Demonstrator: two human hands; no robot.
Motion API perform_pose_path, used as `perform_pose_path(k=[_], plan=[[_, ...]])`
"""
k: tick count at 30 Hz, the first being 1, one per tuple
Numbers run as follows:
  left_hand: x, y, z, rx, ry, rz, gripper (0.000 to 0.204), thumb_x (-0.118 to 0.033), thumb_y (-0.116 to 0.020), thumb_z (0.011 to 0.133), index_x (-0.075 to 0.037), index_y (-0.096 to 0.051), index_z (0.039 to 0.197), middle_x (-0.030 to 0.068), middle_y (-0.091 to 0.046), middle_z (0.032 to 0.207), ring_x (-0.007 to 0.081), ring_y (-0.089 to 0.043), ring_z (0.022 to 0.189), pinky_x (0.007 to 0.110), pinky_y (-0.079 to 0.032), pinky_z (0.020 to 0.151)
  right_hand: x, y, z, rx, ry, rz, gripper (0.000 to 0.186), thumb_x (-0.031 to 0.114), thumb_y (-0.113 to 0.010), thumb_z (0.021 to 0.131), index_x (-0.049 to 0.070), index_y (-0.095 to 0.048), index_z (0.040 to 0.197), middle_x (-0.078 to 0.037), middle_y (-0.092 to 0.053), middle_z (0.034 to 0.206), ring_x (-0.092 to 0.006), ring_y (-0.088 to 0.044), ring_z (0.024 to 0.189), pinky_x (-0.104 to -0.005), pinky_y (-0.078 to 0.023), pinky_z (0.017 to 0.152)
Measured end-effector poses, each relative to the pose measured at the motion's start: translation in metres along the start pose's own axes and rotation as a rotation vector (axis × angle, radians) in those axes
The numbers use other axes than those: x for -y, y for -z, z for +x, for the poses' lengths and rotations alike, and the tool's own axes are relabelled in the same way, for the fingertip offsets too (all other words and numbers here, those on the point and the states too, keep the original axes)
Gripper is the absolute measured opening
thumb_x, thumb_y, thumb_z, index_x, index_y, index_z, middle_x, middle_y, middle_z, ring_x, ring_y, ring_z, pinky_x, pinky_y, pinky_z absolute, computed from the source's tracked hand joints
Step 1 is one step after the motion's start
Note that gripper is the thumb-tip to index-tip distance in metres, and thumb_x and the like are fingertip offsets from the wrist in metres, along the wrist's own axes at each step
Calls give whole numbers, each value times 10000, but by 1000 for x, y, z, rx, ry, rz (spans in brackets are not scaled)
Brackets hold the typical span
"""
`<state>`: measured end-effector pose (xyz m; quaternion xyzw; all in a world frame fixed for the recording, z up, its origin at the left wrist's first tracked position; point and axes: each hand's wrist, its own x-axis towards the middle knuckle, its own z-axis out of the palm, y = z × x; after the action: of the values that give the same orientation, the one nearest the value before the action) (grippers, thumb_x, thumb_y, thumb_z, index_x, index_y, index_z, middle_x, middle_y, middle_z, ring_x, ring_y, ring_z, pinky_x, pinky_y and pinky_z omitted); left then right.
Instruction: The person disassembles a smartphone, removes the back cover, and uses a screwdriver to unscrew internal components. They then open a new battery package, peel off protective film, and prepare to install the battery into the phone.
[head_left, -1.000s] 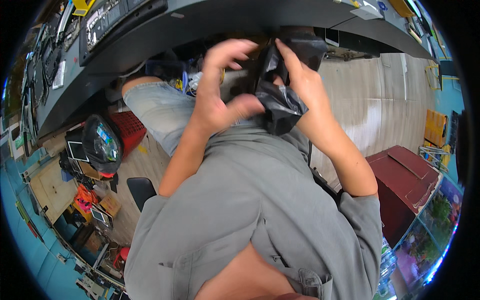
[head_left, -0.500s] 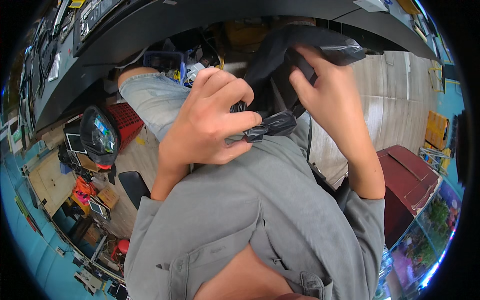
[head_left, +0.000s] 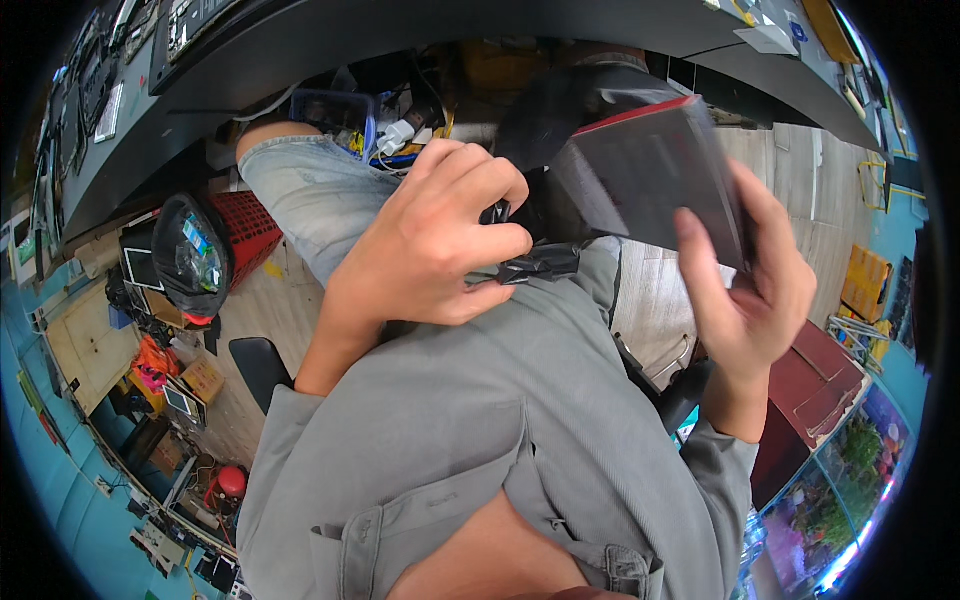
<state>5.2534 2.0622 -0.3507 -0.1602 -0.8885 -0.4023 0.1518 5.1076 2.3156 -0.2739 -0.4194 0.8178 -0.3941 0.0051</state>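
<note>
My left hand is closed on the crumpled edge of a black plastic bag, low over my lap. The bag's dark body lies behind and to the right of those fingers, partly hidden. In my right hand is a flat, dark grey, square box with a red strip along its top edge, held by its right side, up out of the bag and tilted. The box is slightly blurred, and I cannot make out what it contains.
A dark desk with electronics arches overhead. Under it are a blue bin of cables and my left knee. A red basket with a black liner stands at left. At right are a maroon cabinet and a lit fish tank.
My right hand has come out of the bag and moved rightward, now carrying the dark box. My left hand has closed on the bag and stayed nearly in place since half a second ago.
</note>
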Motion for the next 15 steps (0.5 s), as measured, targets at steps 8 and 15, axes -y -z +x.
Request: perform_pose_path(k=[8,15], plan=[[2,1,-12,-11,73,-4,398,-195,-861,519,-97,-784,898,88,-596,1067,319,-581,978,459,-433,898,3,9,-14,-106,-194,52,493,-68,-810,959,-102,-675,1432,-197,-800,1269,-197,-777,1121,-301,-583,1018],[6,9,-11,-1,110,-7,372,-158,-878,550,-112,-765,901,91,-615,1126,328,-606,1031,464,-452,945,6,11,-16,-120,-201,28,510,-79,-806,954,-100,-666,1445,-200,-799,1273,-201,-779,1120,-301,-585,1018]])
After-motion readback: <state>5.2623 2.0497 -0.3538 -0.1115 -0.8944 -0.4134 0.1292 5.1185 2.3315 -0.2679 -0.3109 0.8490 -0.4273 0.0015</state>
